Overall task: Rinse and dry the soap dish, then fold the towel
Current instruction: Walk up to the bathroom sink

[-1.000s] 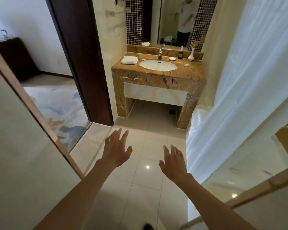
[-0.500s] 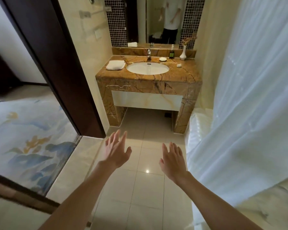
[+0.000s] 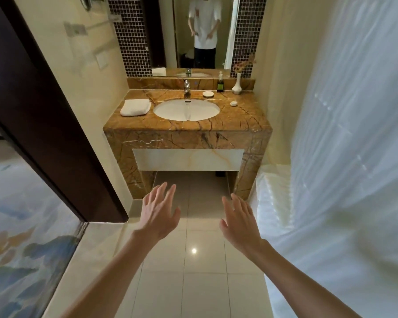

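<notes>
Left hand [image 3: 159,214] and right hand [image 3: 238,220] open, empty, over floor. Folded white cotton towel [image 3: 135,107] at brown marble countertop's [image 3: 244,118] left edge; small white ceramic soap dish [image 3: 208,94] near back edge.

Bathroom, hotel-style. Brown marble vanity tabletop [image 3: 239,118] with oval white sink [image 3: 186,110] and chrome faucet [image 3: 187,87], wall mirror [image 3: 193,35] framed by dark mosaic tile [image 3: 133,42]. Folded white towel [image 3: 135,107], soap dish [image 3: 208,94], pump bottle [image 3: 220,83], white vase [image 3: 237,84]. White shower curtain [image 3: 342,157] on the right, glossy tile floor [image 3: 193,271], dark door frame [image 3: 44,125] opening onto patterned carpet [image 3: 21,249].
</notes>
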### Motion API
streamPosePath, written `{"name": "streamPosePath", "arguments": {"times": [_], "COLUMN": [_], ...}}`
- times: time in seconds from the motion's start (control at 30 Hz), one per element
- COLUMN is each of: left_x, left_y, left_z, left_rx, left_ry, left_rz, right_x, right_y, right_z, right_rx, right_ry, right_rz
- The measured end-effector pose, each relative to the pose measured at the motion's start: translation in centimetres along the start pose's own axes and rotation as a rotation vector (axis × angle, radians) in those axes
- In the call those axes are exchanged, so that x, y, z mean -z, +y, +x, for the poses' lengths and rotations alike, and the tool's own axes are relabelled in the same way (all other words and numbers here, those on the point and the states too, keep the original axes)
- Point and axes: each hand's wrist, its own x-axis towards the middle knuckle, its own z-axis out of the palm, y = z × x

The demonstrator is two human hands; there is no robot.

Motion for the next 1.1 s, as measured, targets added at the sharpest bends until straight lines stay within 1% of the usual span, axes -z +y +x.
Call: {"name": "streamPosePath", "arguments": {"times": [0.17, 0.27, 0.4, 0.5, 0.73, 0.83, 1.1], "left_x": [-0.7, -1.4, -2.9, -4.1, -5.2, -5.4, -6.6], "left_y": [-1.5, -1.6, -1.5, -0.8, 1.1, 1.1, 0.1], "left_z": [6.4, 10.2, 16.1, 21.2, 31.9, 35.5, 44.8], "left_rx": [-0.057, -0.075, -0.090, -0.092, -0.039, 0.001, 0.036], "left_ry": [-0.026, -0.029, -0.027, -0.011, 0.006, 0.004, 0.012], "left_rz": [-0.002, -0.013, 0.003, -0.002, -0.012, -0.003, -0.008], "right_x": [-0.2, -0.2, -0.8, -1.5, -2.2, -2.4, -3.4], "right_y": [0.8, 1.7, 3.5, 5.6, 9.9, 11.3, 14.3], "right_z": [5.6, 9.1, 14.0, 18.3, 28.2, 31.9, 41.5], "right_rx": [-0.008, -0.004, -0.049, -0.069, -0.109, -0.093, -0.029], "right_ry": [-0.017, 0.006, -0.029, -0.023, -0.025, -0.011, -0.022], "right_rz": [0.103, 0.090, 0.087, 0.087, 0.071, 0.081, 0.058]}}
